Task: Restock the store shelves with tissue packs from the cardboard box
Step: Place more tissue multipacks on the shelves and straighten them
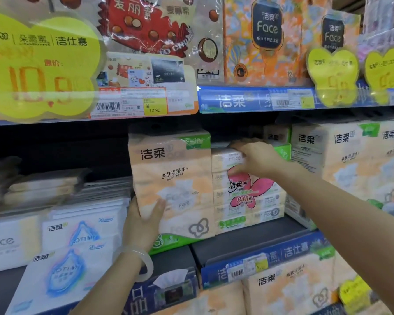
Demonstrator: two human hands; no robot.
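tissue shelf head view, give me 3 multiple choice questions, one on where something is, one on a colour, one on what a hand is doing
1. Where is the pack with the pink butterfly label?
A. right of the tall peach pack
B. on the top shelf
C. in a cardboard box

2. What colour is the price card at upper left?
A. blue
B. yellow-green
C. black

3. What is the left hand doing?
A. hanging idle
B. pointing at a barcode
C. gripping the tall peach pack's lower left corner

Answers:
1 A: it stands right beside the tall peach pack, with the right hand on its top.
2 B: the card is yellow-green with orange digits.
3 C: thumb and fingers wrap that corner.
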